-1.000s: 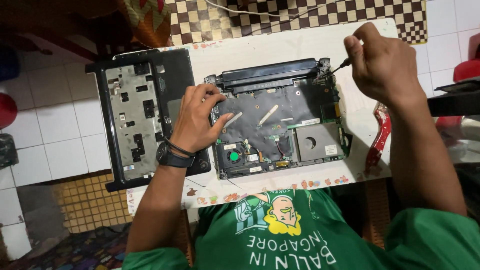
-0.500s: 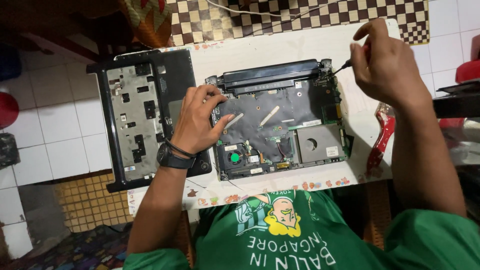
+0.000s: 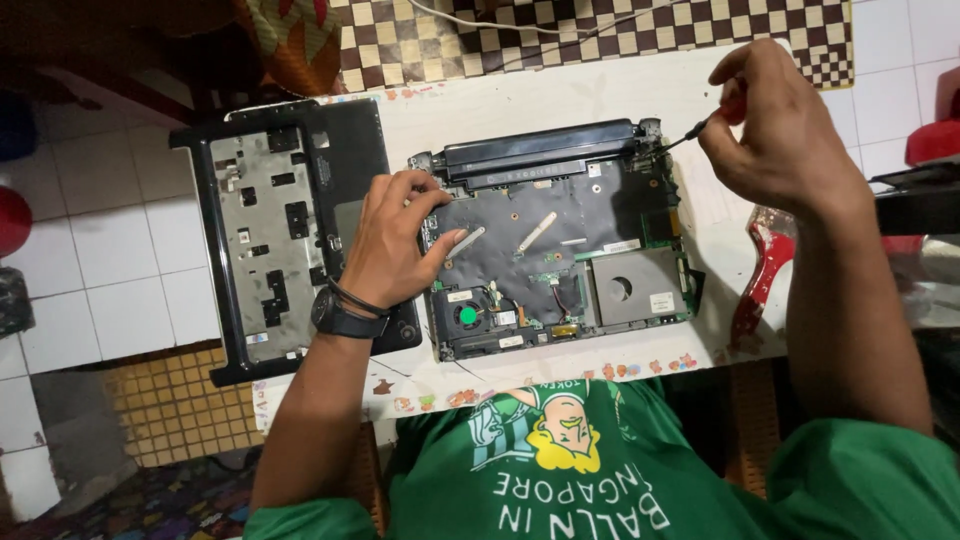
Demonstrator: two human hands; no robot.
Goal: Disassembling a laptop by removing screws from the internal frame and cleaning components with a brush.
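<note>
Hardly anything has moved since the earlier frames: right hand (image 3: 775, 135) sits a touch higher at upper right, screwdriver tip on the same corner, left hand unchanged.

Right hand is clenched around a small screwdriver (image 3: 700, 128), fingers pinching the handle, dark shaft angled down-left so the tip meets the laptop (image 3: 560, 250) at its upper right corner by the hinge. Pinch grip high on the handle looks suited to twisting, my read. Left hand (image 3: 385, 250) lies flat, fingers spread, pressing on the left part of the opened base; not grasping anything, seems to be steadying it against the tool's push. Black watch (image 3: 335, 318) on that wrist.

Laptop is mid-frame on the white table (image 3: 560, 95), bottom open, board, green-hubbed fan (image 3: 466, 316) at lower left and a silver drive (image 3: 635, 290) at lower right exposed. Long black battery bar runs along its top edge.

Left of it, touching the left hand's wrist side, lies the removed black cover (image 3: 290, 235), inner face up, overhanging the table edge. Red-handled tool (image 3: 762, 275) lies at the right, near the right forearm, apart from the laptop. Checkered cloth (image 3: 600, 30) along the top with a white cable over it. Nothing blocks the screwdriver's corner; the right forearm does cover part of the table's right edge.
</note>
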